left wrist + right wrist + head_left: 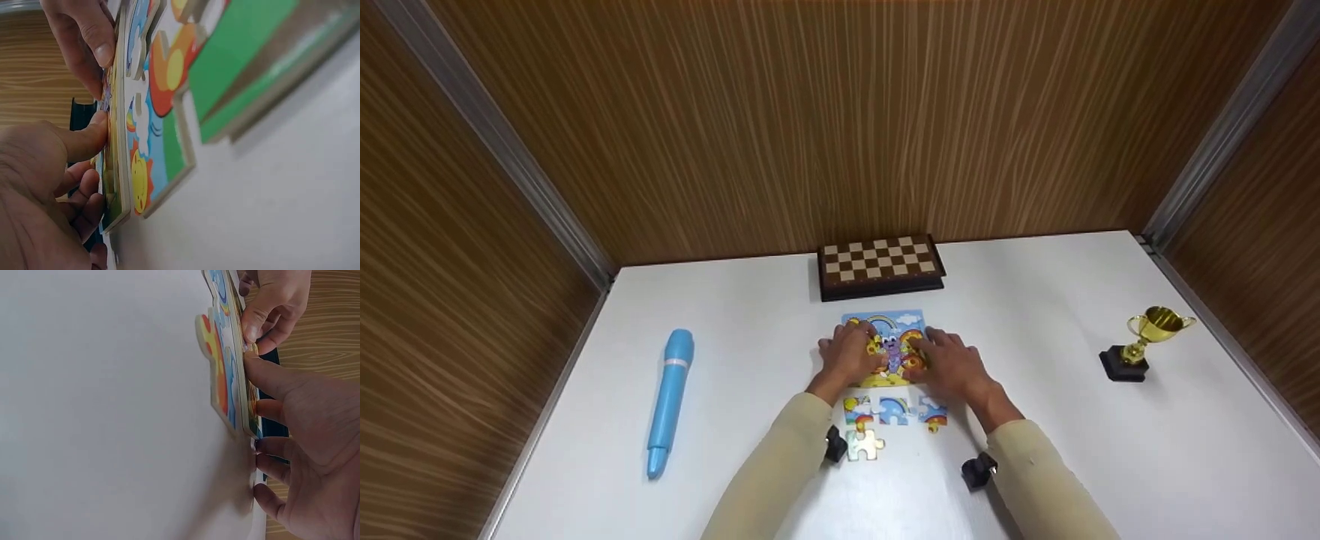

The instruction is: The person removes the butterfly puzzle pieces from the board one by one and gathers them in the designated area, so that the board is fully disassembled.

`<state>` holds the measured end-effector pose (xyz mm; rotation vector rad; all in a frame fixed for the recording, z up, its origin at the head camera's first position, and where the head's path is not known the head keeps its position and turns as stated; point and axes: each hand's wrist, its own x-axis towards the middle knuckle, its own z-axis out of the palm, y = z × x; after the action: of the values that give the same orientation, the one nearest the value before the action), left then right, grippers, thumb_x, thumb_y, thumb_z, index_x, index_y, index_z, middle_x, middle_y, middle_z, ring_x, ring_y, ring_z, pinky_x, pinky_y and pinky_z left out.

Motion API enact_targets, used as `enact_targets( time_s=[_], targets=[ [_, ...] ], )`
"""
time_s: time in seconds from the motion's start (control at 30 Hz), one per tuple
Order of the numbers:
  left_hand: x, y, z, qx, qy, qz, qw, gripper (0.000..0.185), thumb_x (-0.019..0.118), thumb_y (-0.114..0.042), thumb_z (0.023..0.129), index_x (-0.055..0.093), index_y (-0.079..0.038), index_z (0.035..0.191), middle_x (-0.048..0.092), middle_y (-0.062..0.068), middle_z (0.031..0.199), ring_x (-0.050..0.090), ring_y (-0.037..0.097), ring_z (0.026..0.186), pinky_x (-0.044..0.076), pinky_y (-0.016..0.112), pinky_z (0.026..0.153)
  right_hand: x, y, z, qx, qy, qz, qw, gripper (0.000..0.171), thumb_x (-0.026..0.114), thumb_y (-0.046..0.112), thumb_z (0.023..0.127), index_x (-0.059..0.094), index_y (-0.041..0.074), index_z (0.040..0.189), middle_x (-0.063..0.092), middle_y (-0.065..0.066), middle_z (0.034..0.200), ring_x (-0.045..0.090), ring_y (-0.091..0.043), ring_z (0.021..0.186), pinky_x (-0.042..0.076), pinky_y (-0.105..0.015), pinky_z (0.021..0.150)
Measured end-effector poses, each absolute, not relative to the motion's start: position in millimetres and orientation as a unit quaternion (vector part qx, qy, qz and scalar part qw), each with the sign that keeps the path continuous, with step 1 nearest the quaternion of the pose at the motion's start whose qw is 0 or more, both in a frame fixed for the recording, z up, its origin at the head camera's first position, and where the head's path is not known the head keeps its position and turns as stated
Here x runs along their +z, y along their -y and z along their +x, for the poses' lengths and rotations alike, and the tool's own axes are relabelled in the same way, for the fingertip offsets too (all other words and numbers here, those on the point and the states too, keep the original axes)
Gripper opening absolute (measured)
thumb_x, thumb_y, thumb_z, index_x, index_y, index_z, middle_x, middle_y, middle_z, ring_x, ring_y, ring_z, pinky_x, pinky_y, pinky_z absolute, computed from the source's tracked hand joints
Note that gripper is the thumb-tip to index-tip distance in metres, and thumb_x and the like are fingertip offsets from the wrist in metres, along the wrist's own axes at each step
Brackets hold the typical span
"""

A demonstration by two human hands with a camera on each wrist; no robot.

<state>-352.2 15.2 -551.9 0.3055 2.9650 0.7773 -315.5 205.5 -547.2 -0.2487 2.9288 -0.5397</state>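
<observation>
Both hands lie on a jigsaw puzzle board [885, 381] with a purple butterfly, a rainbow and clouds. The left hand [846, 356] rests over its left side, thumb on the picture and the other fingers loosely bent by the edge. Over the right side, the right hand [956, 367] touches the picture with its thumb, its fingers spread along the edge. Just in front lie a sun piece [856, 409], a rainbow piece [894, 409] and a cloud piece [934, 412], apart from one another. Nearer still is a puzzle piece [862, 445], washed out by glare; the left wrist view shows green and brown on it.
A folded chessboard box [881, 266] stands behind the puzzle board, near the wood-grain back wall. A large blue pen-shaped object [669, 405] lies at the left. On the right, a gold trophy cup [1155, 326] stands on a black base. Wood-grain panels flank the white table [750, 322].
</observation>
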Motion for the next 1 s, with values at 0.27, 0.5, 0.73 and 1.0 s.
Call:
enact_targets(
  time_s=[0.27, 0.5, 0.73, 1.0],
  targets=[
    [-552, -16, -350, 0.271, -0.957, 0.098, 0.018, 0.039, 0.074, -0.035, 0.084, 0.058, -0.017, 0.115, 0.062, -0.002, 0.094, 0.052, 0.019, 0.103, 0.029, 0.045, 0.094, -547, -205, -316, -0.171, -0.979, -0.085, 0.076, 0.066, 0.062, 0.054, 0.087, 0.047, 0.022, 0.144, 0.031, -0.014, 0.157, 0.030, -0.041, 0.142, 0.027, -0.064, 0.108],
    [-552, -14, -350, 0.294, -0.949, 0.117, -0.017, 0.021, 0.065, -0.030, 0.091, 0.056, -0.019, 0.106, 0.062, -0.004, 0.086, 0.056, 0.017, 0.091, 0.029, 0.043, 0.087, -547, -205, -316, -0.157, -0.981, -0.090, 0.069, 0.066, 0.063, 0.054, 0.087, 0.048, 0.022, 0.143, 0.032, -0.015, 0.156, 0.032, -0.041, 0.141, 0.030, -0.064, 0.106],
    [-552, -11, -351, 0.350, -0.929, 0.116, -0.029, 0.009, 0.059, -0.026, 0.095, 0.058, -0.019, 0.100, 0.063, -0.004, 0.094, 0.056, 0.014, 0.092, 0.039, 0.039, 0.086, -549, -205, -316, -0.153, -0.982, -0.089, 0.069, 0.067, 0.062, 0.054, 0.087, 0.047, 0.022, 0.144, 0.032, -0.015, 0.156, 0.033, -0.041, 0.140, 0.030, -0.064, 0.105],
    [-548, -6, -346, 0.394, -0.908, 0.140, -0.018, 0.035, 0.055, -0.018, 0.096, 0.056, -0.020, 0.131, 0.059, -0.004, 0.090, 0.051, 0.011, 0.082, 0.042, 0.031, 0.077, -550, -205, -316, -0.161, -0.980, -0.088, 0.072, 0.067, 0.062, 0.055, 0.087, 0.047, 0.022, 0.144, 0.032, -0.015, 0.156, 0.031, -0.041, 0.141, 0.029, -0.064, 0.106]
  ],
)
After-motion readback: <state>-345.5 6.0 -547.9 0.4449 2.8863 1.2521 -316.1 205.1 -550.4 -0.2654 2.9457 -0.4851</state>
